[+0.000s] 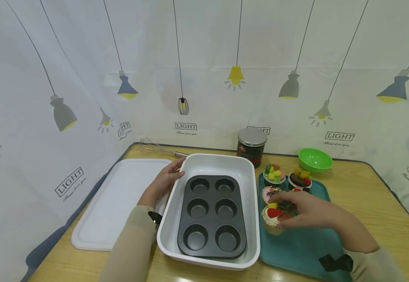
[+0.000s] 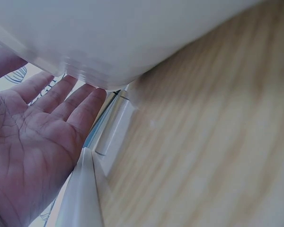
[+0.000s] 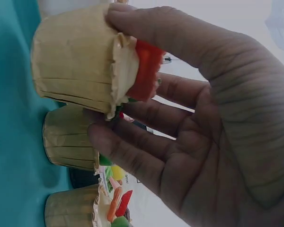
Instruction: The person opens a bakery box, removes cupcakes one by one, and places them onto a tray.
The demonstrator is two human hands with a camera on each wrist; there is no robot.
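Note:
My right hand (image 1: 304, 209) reaches over the teal tray (image 1: 296, 248), thumb and fingers round a cupcake (image 3: 78, 59) with a strawberry slice on cream and a pale pleated wrapper. Its thumb lies against the wrapper, with fingertips at the opposite side. Several more topped cupcakes (image 1: 274, 174) stand close behind it, partly hidden by the hand. At the white rectangular baking pan (image 1: 169, 243), my left hand (image 1: 163, 182) rests on the left rim near the far corner. Its extended fingers (image 2: 61, 97) touch the outer wall. A dark muffin tin (image 1: 212, 219) with bare cups lies inside the pan.
Left of the pan lies a white tray (image 1: 114, 203). Behind it is a wire whisk (image 1: 155, 145). A dark canister (image 1: 251, 147) with a silver lid stands at the back, and a green bowl (image 1: 315, 159) sits behind the teal tray. A printed curtain borders the wooden table.

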